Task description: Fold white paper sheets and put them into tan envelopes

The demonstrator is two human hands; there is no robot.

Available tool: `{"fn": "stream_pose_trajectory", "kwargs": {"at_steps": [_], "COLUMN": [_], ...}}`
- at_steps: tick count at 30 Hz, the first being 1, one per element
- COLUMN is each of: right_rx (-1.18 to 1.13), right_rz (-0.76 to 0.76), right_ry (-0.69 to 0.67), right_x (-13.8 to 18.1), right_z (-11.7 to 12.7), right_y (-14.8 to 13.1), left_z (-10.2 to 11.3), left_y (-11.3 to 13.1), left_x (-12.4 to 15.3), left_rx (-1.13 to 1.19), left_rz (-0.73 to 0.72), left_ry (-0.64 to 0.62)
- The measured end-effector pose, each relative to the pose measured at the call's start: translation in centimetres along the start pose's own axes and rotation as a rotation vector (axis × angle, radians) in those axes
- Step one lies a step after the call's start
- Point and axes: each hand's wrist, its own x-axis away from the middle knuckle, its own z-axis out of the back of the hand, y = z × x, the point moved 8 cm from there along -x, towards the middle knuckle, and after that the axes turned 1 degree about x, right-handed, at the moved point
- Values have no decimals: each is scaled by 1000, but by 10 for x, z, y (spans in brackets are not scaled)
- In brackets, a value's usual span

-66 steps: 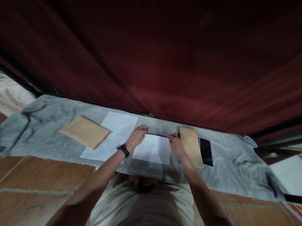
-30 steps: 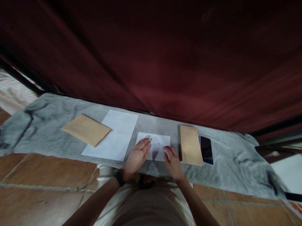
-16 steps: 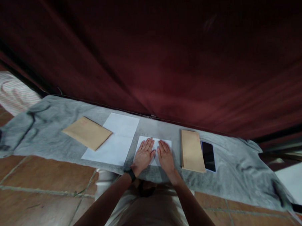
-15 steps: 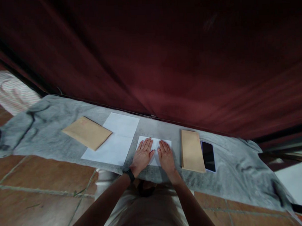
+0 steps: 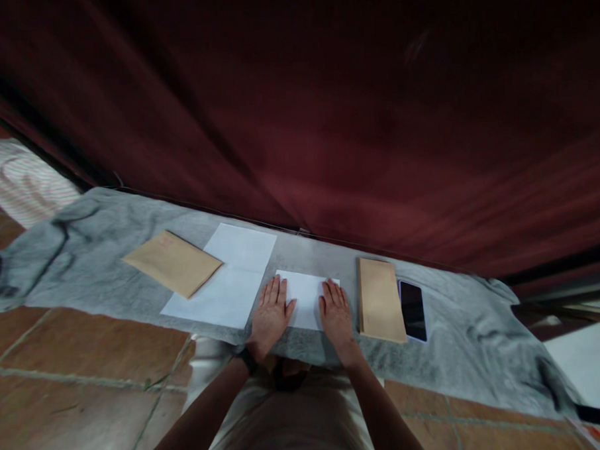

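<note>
A small white sheet of paper [image 5: 306, 299], which looks folded, lies flat on the grey cloth [image 5: 311, 254] straight ahead of me. My left hand [image 5: 271, 316] rests palm down along its left edge, fingers stretched out, a dark band on the wrist. On the opposite edge my right hand [image 5: 336, 311] lies flat in the same way, fingers extended. Left of my hands is a larger white sheet [image 5: 242, 270] with a crease across it. A brown envelope [image 5: 172, 262] partly covers that sheet. Neither hand grips anything.
To the right lies a stack of brown envelopes [image 5: 380, 301], with a dark-screened phone [image 5: 413, 311] beside it. A dark red curtain [image 5: 296, 132] hangs behind the cloth's far edge. Tiled floor [image 5: 91, 353] shows below, and a white panel [image 5: 592, 365] stands at far right.
My hands have slid apart across the small sheet, the left one leftward and the right one rightward, uncovering its middle. The envelopes, large sheet and phone stay in place.
</note>
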Motion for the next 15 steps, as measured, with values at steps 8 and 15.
{"fn": "stream_pose_trajectory", "kwargs": {"at_steps": [8,15], "right_rx": [119,147], "right_rz": [-186,-193], "right_ry": [62,47], "right_x": [10,11], "right_z": [8,6], "right_y": [13,14], "left_z": [1,1], "left_y": [-18,-44], "left_x": [15,5], "left_rx": [211,349], "left_rz": [92,339], "left_ry": [29,35]}}
